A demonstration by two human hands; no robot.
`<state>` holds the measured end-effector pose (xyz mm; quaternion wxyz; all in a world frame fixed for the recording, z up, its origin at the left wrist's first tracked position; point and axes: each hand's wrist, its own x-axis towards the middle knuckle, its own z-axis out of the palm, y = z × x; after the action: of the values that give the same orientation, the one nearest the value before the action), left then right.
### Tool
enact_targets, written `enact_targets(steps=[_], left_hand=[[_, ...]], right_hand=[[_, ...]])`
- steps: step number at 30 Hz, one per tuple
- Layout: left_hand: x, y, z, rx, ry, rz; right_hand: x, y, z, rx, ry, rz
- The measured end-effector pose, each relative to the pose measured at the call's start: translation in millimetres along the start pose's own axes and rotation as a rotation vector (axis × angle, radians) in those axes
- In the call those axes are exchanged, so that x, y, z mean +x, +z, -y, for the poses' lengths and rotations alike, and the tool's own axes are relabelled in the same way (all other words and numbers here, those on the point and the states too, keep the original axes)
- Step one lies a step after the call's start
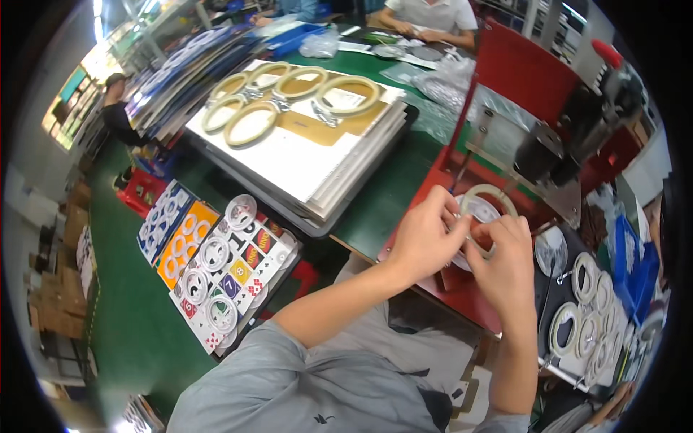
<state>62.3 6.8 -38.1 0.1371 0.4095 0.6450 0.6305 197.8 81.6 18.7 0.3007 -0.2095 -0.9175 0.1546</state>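
Note:
Both my hands are at the base of a red hand press [451, 281]. Between them is a cream ring [494, 190], tilted, with a round white piece [478, 209] showing inside it. On the ring's left side, my left hand [432, 232] is closed, thumb and fingers pinching the rim. My right hand [501, 252] pinches the near right part of the same ring, its thumb close to the left thumb. The fingertips hide the ring's near edge. Behind and above the hands is the press's black head [540, 153].
Left of the press, a stack of white boards [310, 173] bears several cream rings [251, 124]. Printed sheets with clear round pieces [215, 252] lie at lower left. More rings [564, 328] sit on a dark tray at right, near a blue bin [635, 263]. A co-worker [433, 22] sits across.

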Motion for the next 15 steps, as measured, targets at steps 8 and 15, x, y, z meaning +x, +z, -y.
enact_targets(steps=[8,15], left_hand=[[-20,-18,18,0.197,0.245,0.065],[-27,-31,18,0.169,0.266,0.099]], right_hand=[[-6,-8,-9,-0.082,0.002,0.186],[18,-73,26,-0.087,-0.243,-0.133]])
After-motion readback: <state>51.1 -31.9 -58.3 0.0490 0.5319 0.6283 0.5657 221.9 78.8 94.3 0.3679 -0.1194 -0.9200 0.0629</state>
